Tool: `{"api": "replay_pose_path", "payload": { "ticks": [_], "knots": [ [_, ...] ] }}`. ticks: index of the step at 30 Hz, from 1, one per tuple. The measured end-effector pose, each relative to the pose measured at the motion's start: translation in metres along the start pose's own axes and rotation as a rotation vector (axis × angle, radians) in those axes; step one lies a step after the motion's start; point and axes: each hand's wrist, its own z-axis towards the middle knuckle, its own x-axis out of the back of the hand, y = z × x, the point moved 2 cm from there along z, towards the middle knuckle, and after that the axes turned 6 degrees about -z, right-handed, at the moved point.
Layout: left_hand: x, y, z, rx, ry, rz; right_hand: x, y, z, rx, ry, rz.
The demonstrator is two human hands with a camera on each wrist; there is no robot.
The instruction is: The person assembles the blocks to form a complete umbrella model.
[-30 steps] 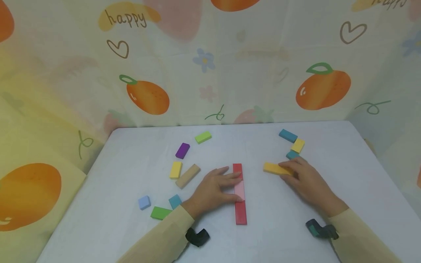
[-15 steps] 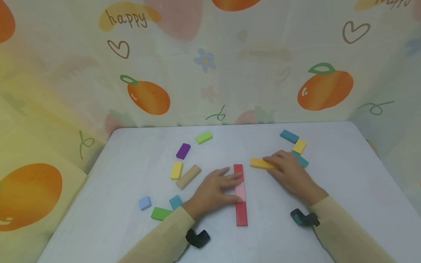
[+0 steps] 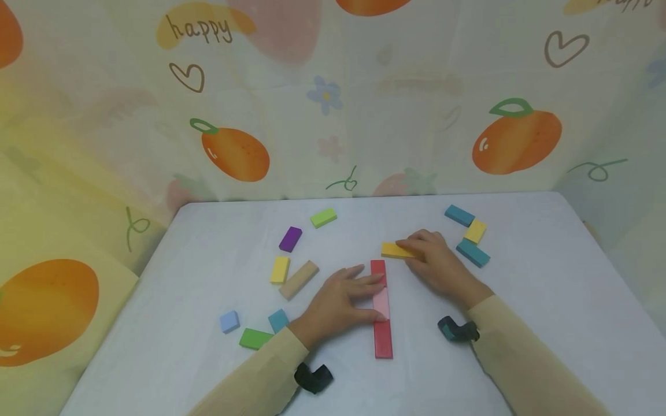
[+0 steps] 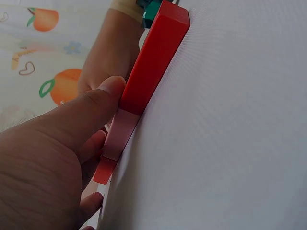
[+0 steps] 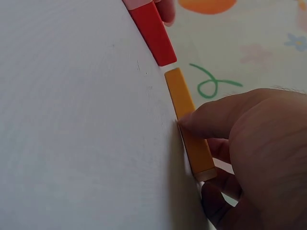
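In the head view a line of blocks runs away from me: a near red block [image 3: 383, 340], a pink block [image 3: 381, 303] and a far red block [image 3: 378, 267], set end to end. My left hand [image 3: 340, 300] rests against this line, fingers fairly straight. Its thumb [image 4: 113, 87] touches where the pink and near red blocks meet. Between thumb and fingers, my right hand [image 3: 442, 263] pinches a long orange-yellow block [image 3: 397, 250]. That block lies crosswise just past the line's far end; in the right wrist view a small gap separates it from the red block [image 5: 154, 33].
On the white table [image 3: 333, 387], left of the line, lie a wooden block [image 3: 299, 280], yellow block [image 3: 279, 270], purple block [image 3: 290, 238], lime block [image 3: 324, 218], green block [image 3: 255, 338] and two blue ones. Far right, a yellow block [image 3: 475, 231] sits between two blue blocks.
My right hand has slid the orange-yellow block leftward and slightly away from me, toward the line's far end, uncovering the blue block at the right. The left hand has stayed in place.
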Motion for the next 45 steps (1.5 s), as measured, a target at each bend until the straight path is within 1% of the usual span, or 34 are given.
{"api": "replay_pose_path", "payload": {
  "ticks": [6,13,22,27,34,39,42,45],
  "knots": [
    [0.0,0.0015,0.0003,0.003,-0.005,-0.005,-0.0035,-0.002,0.0056,0.001,-0.005,0.011],
    [0.0004,0.002,0.0002,0.002,-0.005,0.004,-0.0056,-0.0041,0.0052,0.022,-0.009,0.043],
    [0.0026,0.0034,-0.0006,0.005,-0.011,0.008,-0.0062,-0.0054,0.0037,0.046,-0.009,0.033],
    [0.0026,0.0034,-0.001,0.006,-0.011,-0.012,-0.0066,-0.0042,0.0025,0.048,-0.015,0.022],
    [0.0017,-0.0002,-0.0017,-0.02,0.023,-0.024,-0.0062,-0.0034,0.0015,0.05,-0.011,0.03],
    [0.0008,-0.0026,-0.0019,-0.035,0.026,-0.029,-0.0062,-0.0021,0.0012,0.053,-0.016,0.045],
    [0.0018,-0.0022,-0.0025,-0.057,0.03,-0.062,-0.0058,-0.001,0.0009,0.057,-0.012,0.068],
    [0.003,-0.0014,-0.0033,-0.078,0.052,-0.109,-0.0053,-0.0003,0.0005,0.074,-0.003,0.087]
  ]
}}
